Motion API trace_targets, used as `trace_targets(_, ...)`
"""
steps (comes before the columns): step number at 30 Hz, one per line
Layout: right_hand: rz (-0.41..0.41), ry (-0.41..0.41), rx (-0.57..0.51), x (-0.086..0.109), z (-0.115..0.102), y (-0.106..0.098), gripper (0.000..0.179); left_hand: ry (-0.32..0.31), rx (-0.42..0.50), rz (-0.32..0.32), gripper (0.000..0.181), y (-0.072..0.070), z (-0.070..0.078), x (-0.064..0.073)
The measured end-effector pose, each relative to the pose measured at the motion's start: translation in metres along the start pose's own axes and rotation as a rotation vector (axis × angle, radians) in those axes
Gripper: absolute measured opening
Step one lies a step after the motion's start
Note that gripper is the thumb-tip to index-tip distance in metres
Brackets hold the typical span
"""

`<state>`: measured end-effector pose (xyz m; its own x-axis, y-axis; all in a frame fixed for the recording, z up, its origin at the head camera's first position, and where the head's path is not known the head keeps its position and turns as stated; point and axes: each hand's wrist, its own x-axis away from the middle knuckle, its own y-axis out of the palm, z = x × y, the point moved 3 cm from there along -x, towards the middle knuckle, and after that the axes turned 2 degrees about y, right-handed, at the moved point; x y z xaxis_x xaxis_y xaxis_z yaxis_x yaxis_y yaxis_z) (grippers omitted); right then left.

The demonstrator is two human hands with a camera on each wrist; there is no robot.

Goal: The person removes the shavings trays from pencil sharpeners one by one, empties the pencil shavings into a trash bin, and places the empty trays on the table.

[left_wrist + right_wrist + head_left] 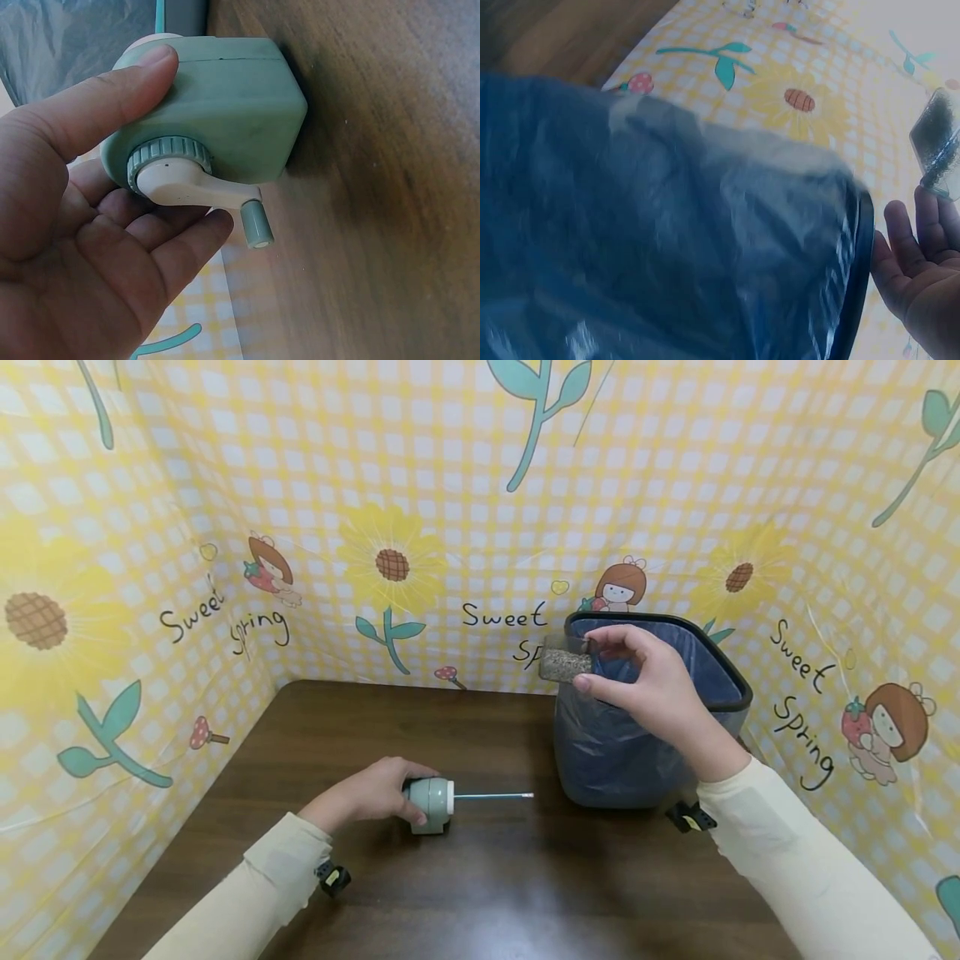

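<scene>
My left hand point(375, 789) holds a green crank pencil sharpener point(431, 803) on the brown table. A blue pencil point(491, 795) sticks out of its pale front, pointing right. In the left wrist view, the thumb lies across the top of the sharpener point(240, 112), and its crank handle point(199, 184) faces the palm side. My right hand point(656, 685) pinches a clear shavings box point(565, 664), partly full of grey-brown shavings, beside the bin's upper left rim. In the right wrist view, the shavings box point(934, 139) is tilted at the fingertips.
A trash bin point(622, 777) with a black rim and a bluish plastic liner point(667, 225) stands at the table's back right. Its inside contents are hidden. Yellow checked cloth point(465, 552) with printed flowers encloses the back and sides of the brown table point(360, 727).
</scene>
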<state>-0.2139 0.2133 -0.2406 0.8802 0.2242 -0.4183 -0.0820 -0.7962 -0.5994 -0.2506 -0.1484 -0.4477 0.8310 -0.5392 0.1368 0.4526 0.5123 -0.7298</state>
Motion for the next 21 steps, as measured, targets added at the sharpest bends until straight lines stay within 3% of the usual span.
trace_targets(21, 0.082, 0.081, 0.041, -0.01, 0.005, -0.034, 0.054, 0.016, -0.007, -0.002, 0.069, 0.0, 0.001, 0.0)
